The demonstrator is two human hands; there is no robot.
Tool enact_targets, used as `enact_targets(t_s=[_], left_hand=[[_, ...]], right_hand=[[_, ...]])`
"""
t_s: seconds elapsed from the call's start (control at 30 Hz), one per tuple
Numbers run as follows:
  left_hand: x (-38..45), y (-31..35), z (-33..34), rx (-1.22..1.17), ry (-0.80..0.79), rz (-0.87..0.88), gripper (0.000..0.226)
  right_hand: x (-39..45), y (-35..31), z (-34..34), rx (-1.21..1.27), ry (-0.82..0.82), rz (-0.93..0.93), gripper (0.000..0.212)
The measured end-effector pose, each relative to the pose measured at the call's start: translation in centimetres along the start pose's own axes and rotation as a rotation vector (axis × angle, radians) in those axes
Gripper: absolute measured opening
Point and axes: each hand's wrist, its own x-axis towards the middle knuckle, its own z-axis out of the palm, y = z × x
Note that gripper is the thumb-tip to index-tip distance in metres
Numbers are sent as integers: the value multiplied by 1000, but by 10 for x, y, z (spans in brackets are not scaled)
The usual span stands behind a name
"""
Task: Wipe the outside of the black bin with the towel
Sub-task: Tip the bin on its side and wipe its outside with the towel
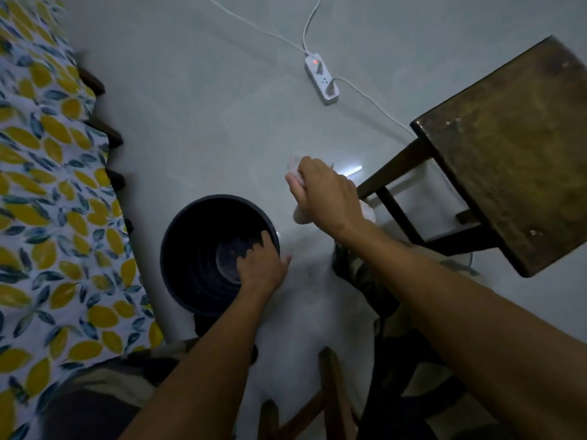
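Black bin point(197, 249) upright on floor, left hand point(262, 265) gripping its rim, right hand point(327, 192) clenched around pale towel point(293, 179)

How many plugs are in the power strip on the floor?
2: on the power strip, one dark plug beside the red light and one nearer the stool.

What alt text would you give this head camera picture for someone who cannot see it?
Seen from above, a person's left hand grips the rim of a black bin on a pale floor, while the right hand holds a white towel beside it, clear of the bin. A wooden stool and a power strip lie beyond.
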Motion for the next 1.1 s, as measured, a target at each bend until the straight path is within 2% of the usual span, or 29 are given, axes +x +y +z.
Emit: enact_targets(t_s=[0.13, 0.27, 0.43, 0.6, 0.73, 0.87, 0.93, 1.03, 1.1], left_hand=[[19, 4, 15, -33, -45, -16, 77], [22, 7, 21, -9, -32, -31, 68], [7, -9, 2, -143, 42, -62, 56], [-12, -45, -45, -261, 161, -129, 52], [-20, -74, -64, -381, 222, -162, 46], [-16, -91, -56, -642, 214, -148, 49], [-12, -92, -49, -761, 209, -157, 50], [-6, -88, -36, -904, 199, -203, 50], [-3, -86, -30, -973, 195, -230, 49]], right_hand=[[4, 20, 21, -105, -41, -28, 34], [-3, 27, 30, -149, -87, -63, 30], [-11, 14, 27, -277, -109, -189, 32], [-17, -17, 5, -336, -204, -346, 24], [-23, -39, -5, -409, -183, -430, 28], [-27, -48, 3, -475, -132, -472, 34], [-24, -51, 3, -440, -92, -495, 29], [-18, -51, 2, -408, -15, -476, 24], [-13, -47, 1, -414, -3, -442, 29]])
